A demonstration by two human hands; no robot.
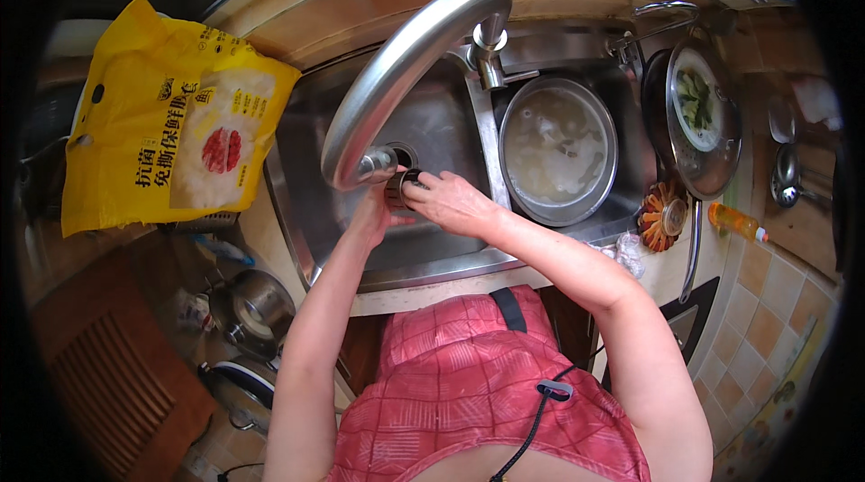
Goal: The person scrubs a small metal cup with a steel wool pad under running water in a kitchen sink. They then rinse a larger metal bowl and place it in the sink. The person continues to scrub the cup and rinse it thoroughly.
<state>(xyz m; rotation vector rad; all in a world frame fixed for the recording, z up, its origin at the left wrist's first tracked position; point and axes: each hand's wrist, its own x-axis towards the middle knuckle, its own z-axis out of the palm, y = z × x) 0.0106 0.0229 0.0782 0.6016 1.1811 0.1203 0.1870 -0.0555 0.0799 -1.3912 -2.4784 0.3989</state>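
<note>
Both of my hands meet over the left basin of the stainless steel sink (442, 100), below the faucet spout (419, 63). Between them is a small round metal sink strainer (399, 190), close to the drain opening (404, 156). My left hand (378, 212) holds the strainer from the left, its fingers partly hidden behind it. My right hand (449, 201) has its fingertips at the strainer's rim. In the right basin sits a large metal bowl (510, 171) of cloudy water.
A yellow plastic package (121, 117) stands left of the sink. At the right are a pan (716, 174) bearing a bowl with green vegetable pieces, a round orange-brown object with a lid (674, 217), a bottle of orange liquid (736, 222) and a crumpled plastic bag (630, 255). Pots (263, 306) sit at lower left.
</note>
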